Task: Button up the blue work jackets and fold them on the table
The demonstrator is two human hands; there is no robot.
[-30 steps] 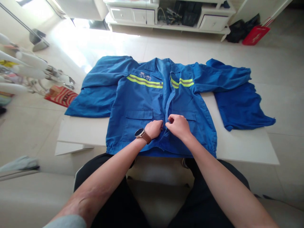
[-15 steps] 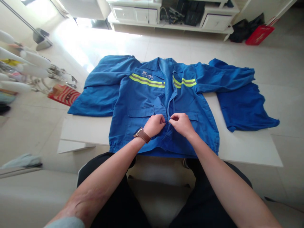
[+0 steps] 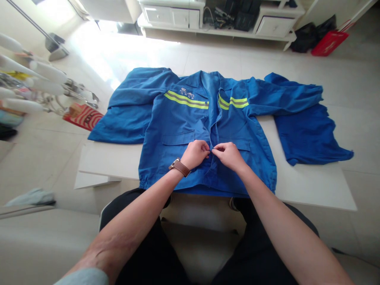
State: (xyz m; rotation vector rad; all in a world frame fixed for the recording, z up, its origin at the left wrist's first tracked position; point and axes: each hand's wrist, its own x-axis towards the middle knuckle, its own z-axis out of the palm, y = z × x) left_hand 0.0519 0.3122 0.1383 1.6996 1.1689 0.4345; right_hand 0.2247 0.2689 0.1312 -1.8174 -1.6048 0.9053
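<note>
A blue work jacket [image 3: 178, 118] with yellow-and-grey reflective stripes lies front side up, its collar away from me and its sleeves spread to both sides. The upper front hangs apart, with several buttons along the left edge. My left hand [image 3: 196, 153], with a watch [image 3: 179, 167] at the wrist, pinches the left front edge low down. Opposite it, my right hand [image 3: 229, 155] grips the right front edge between thumb and fingers. The fingertips of both hands nearly touch at the placket; whatever small part lies between them is hidden.
The jacket rests on a white table [image 3: 314, 184]. Another blue cloth piece [image 3: 308, 134] lies under the right sleeve. A white cabinet [image 3: 274, 27] stands beyond, with a red bag [image 3: 329, 42] on the floor beside it. White-handled items and a red-striped bag [image 3: 83, 116] are at left.
Both hands have drawn closer together at the front edges, bringing the two sides of the jacket to meet. The whole view has shifted slightly.
</note>
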